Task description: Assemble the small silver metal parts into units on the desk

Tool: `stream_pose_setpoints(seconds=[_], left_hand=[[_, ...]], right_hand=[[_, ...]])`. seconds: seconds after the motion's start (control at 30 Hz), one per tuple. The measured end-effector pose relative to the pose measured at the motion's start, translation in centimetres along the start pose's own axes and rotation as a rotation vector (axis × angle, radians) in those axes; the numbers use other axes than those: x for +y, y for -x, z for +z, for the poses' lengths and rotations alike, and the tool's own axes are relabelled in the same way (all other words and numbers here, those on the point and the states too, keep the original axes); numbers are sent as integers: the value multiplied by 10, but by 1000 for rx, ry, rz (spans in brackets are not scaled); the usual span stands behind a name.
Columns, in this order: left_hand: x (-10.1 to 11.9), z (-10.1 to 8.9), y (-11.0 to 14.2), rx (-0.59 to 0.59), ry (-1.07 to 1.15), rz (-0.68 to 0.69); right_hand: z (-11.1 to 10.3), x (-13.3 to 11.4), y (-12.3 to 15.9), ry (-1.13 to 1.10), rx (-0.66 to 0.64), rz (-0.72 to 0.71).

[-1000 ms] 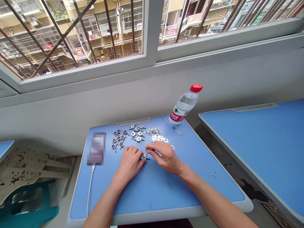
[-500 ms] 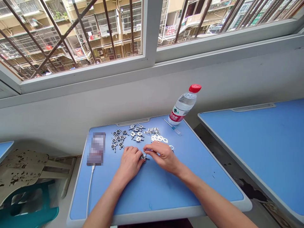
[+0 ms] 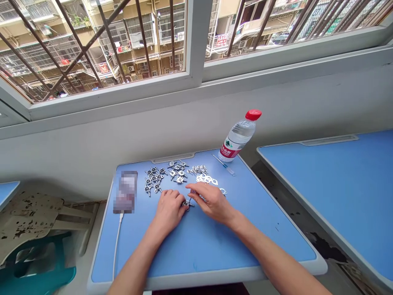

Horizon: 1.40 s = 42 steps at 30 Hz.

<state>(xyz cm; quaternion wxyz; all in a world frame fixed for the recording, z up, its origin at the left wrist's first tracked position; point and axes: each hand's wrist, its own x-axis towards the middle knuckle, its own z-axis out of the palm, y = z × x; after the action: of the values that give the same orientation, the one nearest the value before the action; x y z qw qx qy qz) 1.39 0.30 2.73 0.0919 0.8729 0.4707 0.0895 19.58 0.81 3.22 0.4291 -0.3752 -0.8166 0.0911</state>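
My left hand (image 3: 170, 207) rests on the blue desk with its fingers closed on a small silver metal fitting (image 3: 187, 203), which has short stems sticking out. Over that fitting, my right hand (image 3: 211, 200) pinches a thin tool-like shaft (image 3: 190, 197) between thumb and fingers. The shaft points down at the fitting, but its kind is too small to make out. Beyond my hands lie a group of dark-centred metal fittings (image 3: 153, 179), a group of silver fittings (image 3: 178, 170), several small metal pieces (image 3: 199, 169) and flat oval metal plates (image 3: 206, 179).
A blurred phone (image 3: 125, 192) with a white cable (image 3: 117, 241) lies at the left of the desk (image 3: 221, 254). A water bottle (image 3: 236, 137) with a red cap stands at the back right, beside a pen (image 3: 223, 164). Another blue desk (image 3: 337, 176) is to the right.
My right hand's fingers have shifted slightly and the thin shaft now leans more over the fitting. My left hand stays in place; the whole view has moved a little.
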Motion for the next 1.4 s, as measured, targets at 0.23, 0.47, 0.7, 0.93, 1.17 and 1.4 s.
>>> stream_pose_setpoints(seconds=[0.23, 0.47, 0.7, 0.93, 1.17, 1.4], left_hand=[[-1, 1, -1, 6, 12, -14], [-1, 2, -2, -9, 12, -12], [-2, 0, -1, -5, 18, -15], [-2, 1, -1, -14, -5, -19], [-1, 2, -1, -19, -35, -8], [-1, 1, -2, -22, -32, -4]], right_hand=[[-14, 3, -4, -155, -75, 18], [-7, 2, -4, -44, 28, 129], [0, -2, -2, 9, 68, 106], [1, -3, 1, -83, 72, 24], [-3, -4, -2, -179, -48, -32], [-2, -4, -3, -96, 67, 62]])
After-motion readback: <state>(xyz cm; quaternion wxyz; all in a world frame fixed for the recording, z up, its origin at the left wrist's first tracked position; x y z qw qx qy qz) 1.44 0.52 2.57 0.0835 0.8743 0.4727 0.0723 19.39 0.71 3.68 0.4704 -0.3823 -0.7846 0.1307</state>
